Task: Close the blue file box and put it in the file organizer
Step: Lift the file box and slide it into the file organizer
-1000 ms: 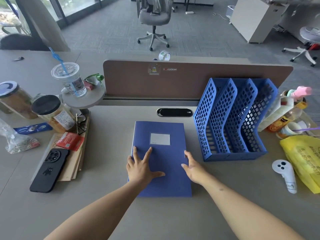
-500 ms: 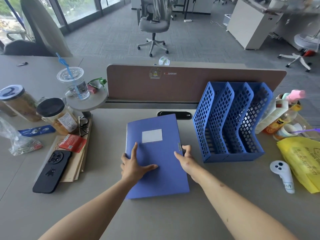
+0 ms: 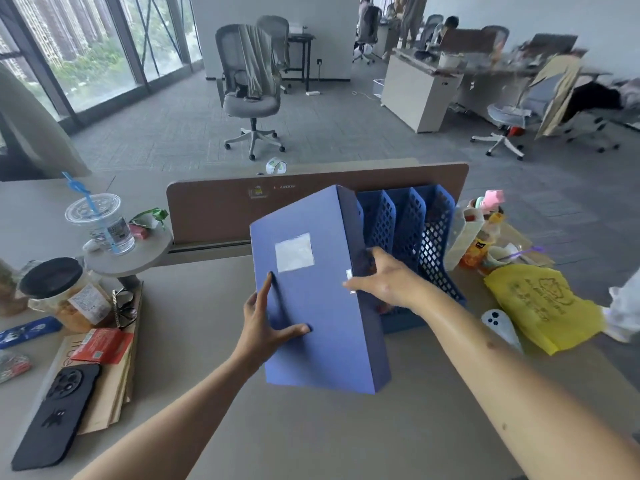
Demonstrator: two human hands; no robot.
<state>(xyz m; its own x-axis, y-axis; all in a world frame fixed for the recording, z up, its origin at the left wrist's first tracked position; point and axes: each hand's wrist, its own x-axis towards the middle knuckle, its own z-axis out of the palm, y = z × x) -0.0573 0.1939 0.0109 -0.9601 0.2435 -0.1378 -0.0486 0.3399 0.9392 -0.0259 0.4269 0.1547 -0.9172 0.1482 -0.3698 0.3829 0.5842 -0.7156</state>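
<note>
The blue file box (image 3: pixel 322 306) is closed and lifted off the desk, tilted with its white label facing me. My left hand (image 3: pixel 265 323) grips its left edge, thumb across the front. My right hand (image 3: pixel 388 280) holds its right side at the clasp, fingers wrapped onto the spine. The blue lattice file organizer (image 3: pixel 415 230) stands just behind and to the right of the box, partly hidden by the box and my right hand.
A brown divider panel (image 3: pixel 214 209) runs behind the organizer. On the left are an iced cup (image 3: pixel 104 226), a jar (image 3: pixel 65 296), a red packet and a black phone (image 3: pixel 59 414). On the right lie a yellow bag (image 3: pixel 543 303), a white controller (image 3: pixel 498 323) and bottles.
The box lay flat under both hands a second ago. Both hands have since raised it off the desk, tipped it up and carried it right toward the organizer; my head tilted up.
</note>
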